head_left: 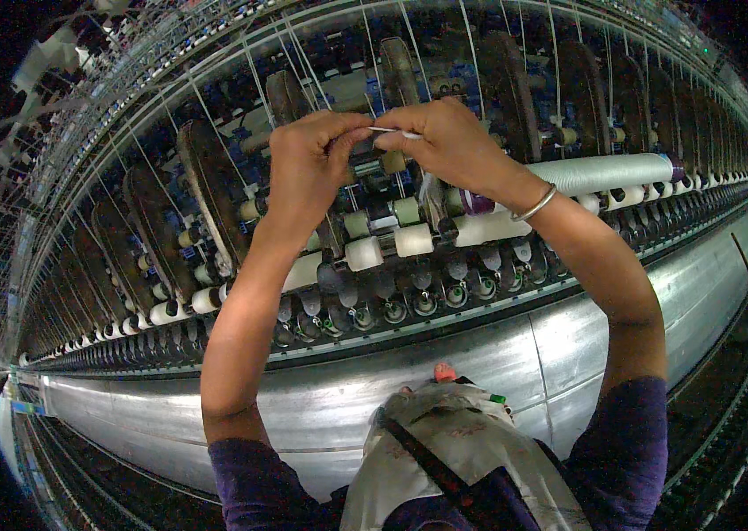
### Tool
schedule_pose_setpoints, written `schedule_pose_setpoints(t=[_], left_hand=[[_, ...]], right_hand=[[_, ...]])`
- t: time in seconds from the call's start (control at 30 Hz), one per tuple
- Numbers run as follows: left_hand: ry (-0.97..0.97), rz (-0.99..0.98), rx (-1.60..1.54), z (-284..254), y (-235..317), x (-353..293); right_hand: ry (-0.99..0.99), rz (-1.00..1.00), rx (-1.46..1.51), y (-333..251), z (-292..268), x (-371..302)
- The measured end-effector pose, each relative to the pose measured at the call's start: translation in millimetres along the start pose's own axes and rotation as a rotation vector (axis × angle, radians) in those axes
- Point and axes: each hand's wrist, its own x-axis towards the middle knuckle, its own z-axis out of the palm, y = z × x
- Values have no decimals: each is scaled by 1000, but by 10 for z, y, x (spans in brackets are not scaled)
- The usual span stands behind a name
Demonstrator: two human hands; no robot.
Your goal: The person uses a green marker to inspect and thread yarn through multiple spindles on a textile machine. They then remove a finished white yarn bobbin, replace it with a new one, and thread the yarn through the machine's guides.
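Observation:
A short white strand of fibre, like roving or yarn [396, 132], stretches between my hands above the roller line of a spinning machine. My left hand [312, 164] pinches its left end with thumb and forefinger. At its right end, the fingertips of my right hand [454, 146] are pressed together on it. Below them sit white rollers [363, 254] and small greenish rollers [407, 211]. A large bobbin wound with white yarn [609, 174], purple at its tip, lies across the machine behind my right wrist, which partly hides it.
Dark upright arms [206, 195] stand in a row along the machine, with thin white strands [600, 71] hanging from above. Several black holders [392, 305] line up below the rollers. A shiny metal panel [480, 354] runs along the front, close to my apron [445, 442].

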Motion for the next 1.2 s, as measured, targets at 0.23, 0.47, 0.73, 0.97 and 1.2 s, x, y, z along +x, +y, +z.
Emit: schedule_pose_setpoints(t=[0.23, 0.47, 0.73, 0.97, 1.2], left_hand=[[43, -113, 87, 10, -95, -6], [-46, -284, 16, 18, -67, -6], [-47, -177, 92, 17, -202, 37], [53, 136, 595, -272, -521, 244], [-43, 111, 643, -257, -489, 216]], right_hand=[[76, 5, 161, -33, -72, -23], [231, -259, -191, -36, -1, 74], [104, -336, -456, 0, 61, 157], [-224, -657, -828, 203, 191, 724], [-269, -775, -910, 260, 381, 810]])
